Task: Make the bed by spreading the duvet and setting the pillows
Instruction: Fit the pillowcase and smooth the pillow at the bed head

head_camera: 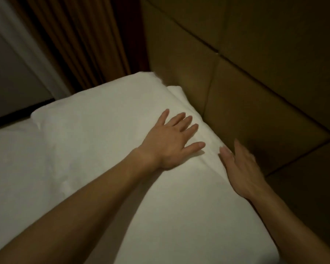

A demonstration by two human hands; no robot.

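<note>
A white pillow [103, 119] lies along the padded headboard [255, 82]. A second white pillow corner [176, 92] peeks out behind it against the headboard. My left hand [171, 141] lies flat on the pillow's top with its fingers spread. My right hand [242, 168], blurred, is at the pillow's edge beside the headboard, fingers straight and touching the fabric. More white bedding [13, 168] stretches to the left; I cannot tell sheet from duvet there.
A brown curtain [80, 39] hangs at the far end of the bed, with a pale wall [10, 54] to its left. The tan headboard panels fill the right side, close against the pillow. A dark gap [10, 115] runs beyond the bed's far edge.
</note>
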